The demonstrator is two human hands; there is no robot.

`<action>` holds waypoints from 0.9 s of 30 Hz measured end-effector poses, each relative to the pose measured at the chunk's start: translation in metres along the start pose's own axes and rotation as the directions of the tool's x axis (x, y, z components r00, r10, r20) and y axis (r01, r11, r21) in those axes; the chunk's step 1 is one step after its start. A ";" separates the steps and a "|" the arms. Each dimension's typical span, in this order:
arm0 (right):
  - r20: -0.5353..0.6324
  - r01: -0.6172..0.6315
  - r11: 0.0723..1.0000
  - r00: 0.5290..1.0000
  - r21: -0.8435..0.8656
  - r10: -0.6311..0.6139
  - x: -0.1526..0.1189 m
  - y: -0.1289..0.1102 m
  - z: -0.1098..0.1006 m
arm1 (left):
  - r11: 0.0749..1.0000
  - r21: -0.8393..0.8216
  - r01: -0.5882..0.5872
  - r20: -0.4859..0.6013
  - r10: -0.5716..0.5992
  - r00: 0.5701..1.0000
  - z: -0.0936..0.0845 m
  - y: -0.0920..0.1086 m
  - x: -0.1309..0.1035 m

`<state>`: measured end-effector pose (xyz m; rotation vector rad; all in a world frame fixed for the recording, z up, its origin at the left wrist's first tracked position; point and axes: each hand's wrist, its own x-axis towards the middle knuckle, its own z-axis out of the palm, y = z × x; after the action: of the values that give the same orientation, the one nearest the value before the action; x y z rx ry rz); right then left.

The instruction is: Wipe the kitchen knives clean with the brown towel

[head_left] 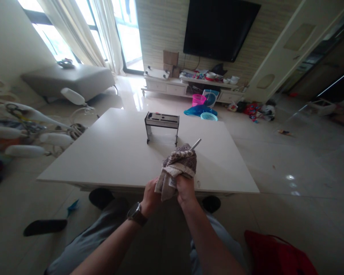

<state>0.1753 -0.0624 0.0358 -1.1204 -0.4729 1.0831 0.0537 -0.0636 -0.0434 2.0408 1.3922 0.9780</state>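
Note:
A bunched brown and beige patterned cloth point(176, 168) is held over the front edge of the white table point(111, 152). My right hand point(185, 189) is closed on it from below. At the cloth's left side is my left hand point(151, 196), closed, a watch point(136, 212) on its wrist; its fingers are partly hidden behind the cloth. A thin silvery stick-like object point(196, 144) pokes out of the cloth at the upper right; its other end is covered. Behind the cloth, a small rack with a grey top and dark legs point(162, 120) stands upright on the table.
Beyond the table are a pink basket point(198, 100), a light blue basket point(209, 116) and a blue plastic bag point(193, 110) on the floor. White fan-like parts point(25, 151) lie left of the table. A red bag point(275, 254) is at the lower right.

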 end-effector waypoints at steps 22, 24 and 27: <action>-0.080 -0.016 1.000 0.997 0.007 0.016 -0.003 0.021 0.010 | 0.994 -0.002 -0.114 0.017 0.114 0.993 -0.011 -0.016 -0.006; -0.066 -0.012 1.000 0.998 -0.015 0.011 -0.004 0.024 0.010 | 0.991 0.006 -0.135 0.012 0.135 0.991 -0.013 -0.017 -0.006; -0.064 -0.018 1.000 0.998 -0.025 0.016 -0.005 0.026 0.010 | 0.988 0.012 -0.154 0.027 0.154 0.988 -0.017 -0.017 -0.007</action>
<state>0.1534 -0.0605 0.0179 -1.1802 -0.4290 1.0555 0.0293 -0.0636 -0.0468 2.1903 1.2466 1.0027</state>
